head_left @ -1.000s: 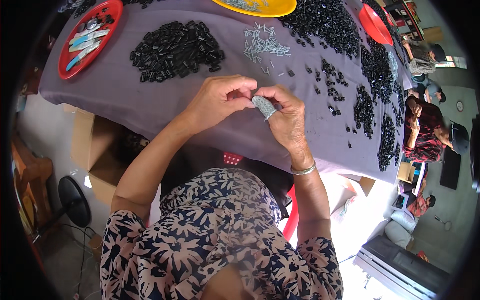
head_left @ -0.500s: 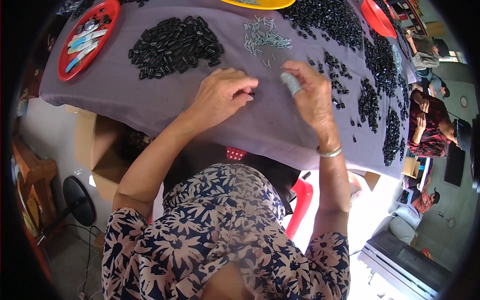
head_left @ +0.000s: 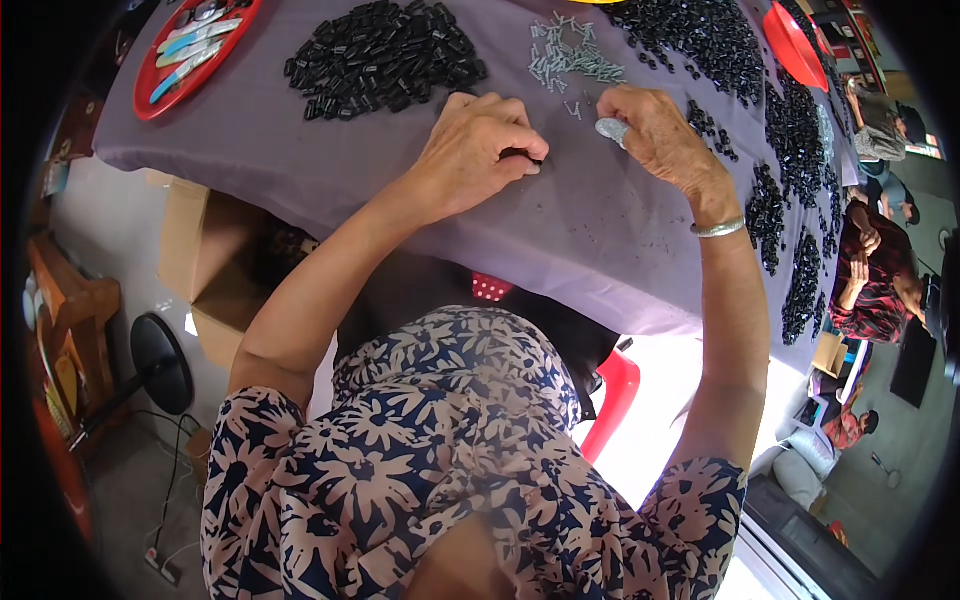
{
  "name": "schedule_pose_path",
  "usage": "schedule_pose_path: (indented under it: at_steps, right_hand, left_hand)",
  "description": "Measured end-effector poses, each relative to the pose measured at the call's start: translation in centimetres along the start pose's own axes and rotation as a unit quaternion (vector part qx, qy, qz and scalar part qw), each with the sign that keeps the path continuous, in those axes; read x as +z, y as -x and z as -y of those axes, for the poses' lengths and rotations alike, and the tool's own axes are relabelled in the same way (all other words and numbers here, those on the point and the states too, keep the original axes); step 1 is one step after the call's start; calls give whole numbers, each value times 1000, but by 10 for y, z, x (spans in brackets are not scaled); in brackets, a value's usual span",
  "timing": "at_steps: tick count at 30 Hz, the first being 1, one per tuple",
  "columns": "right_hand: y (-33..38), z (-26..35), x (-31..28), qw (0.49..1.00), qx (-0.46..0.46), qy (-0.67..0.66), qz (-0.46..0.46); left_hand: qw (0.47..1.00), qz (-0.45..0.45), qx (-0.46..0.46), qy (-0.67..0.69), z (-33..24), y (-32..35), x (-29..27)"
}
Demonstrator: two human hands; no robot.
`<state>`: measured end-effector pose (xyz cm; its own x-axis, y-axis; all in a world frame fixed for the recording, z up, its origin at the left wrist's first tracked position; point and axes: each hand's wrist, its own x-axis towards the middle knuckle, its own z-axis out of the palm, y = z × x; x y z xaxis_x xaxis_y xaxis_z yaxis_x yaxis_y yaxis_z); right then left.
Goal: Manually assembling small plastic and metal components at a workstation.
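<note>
My left hand (head_left: 478,150) is closed, thumb against curled fingers, with a small black plastic piece (head_left: 537,163) showing at the fingertips. Just in front of it lies a heap of black plastic pieces (head_left: 385,62). To the right, my right hand (head_left: 662,140) has its fingers bent together over the cloth, beside a few loose screws (head_left: 573,109). One of its digits is wrapped in silvery tape (head_left: 612,129). What those fingertips pinch, if anything, is hidden. Beyond them is a scattered pile of small silver screws (head_left: 570,65).
A purple-grey cloth (head_left: 330,170) covers the table. Smaller black parts (head_left: 690,40) spread along its right side, near a red bowl (head_left: 795,45). A red tray (head_left: 150,108) with blue- and white-handled tools stands far left. A person in a checked shirt (head_left: 880,270) works at the right.
My right hand has moved forward to the loose screws, its fingers drawing together. My left hand still grips the black piece. The whole view has shifted, moving the table up and rightward.
</note>
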<state>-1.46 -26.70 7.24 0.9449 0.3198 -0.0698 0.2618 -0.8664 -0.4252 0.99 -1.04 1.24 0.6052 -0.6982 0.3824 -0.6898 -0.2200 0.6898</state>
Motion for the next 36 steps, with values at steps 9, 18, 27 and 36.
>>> schedule_pose_path:
  at_steps: [9,18,27,36]
  right_hand:
    - [14,0,1,992,10,-106,-70]
    - [12,-3,-18,986,-7,-137,-93]
    - [-17,7,-3,997,-57,-52,-6]
    - [-2,19,3,998,51,-12,18]
  left_hand:
    - [1000,-3,7,7,2,0,0]
    - [1000,15,22,12,1,3,-4]
    - [1000,18,-2,24,0,2,-2]
    - [999,15,7,31,5,2,-3]
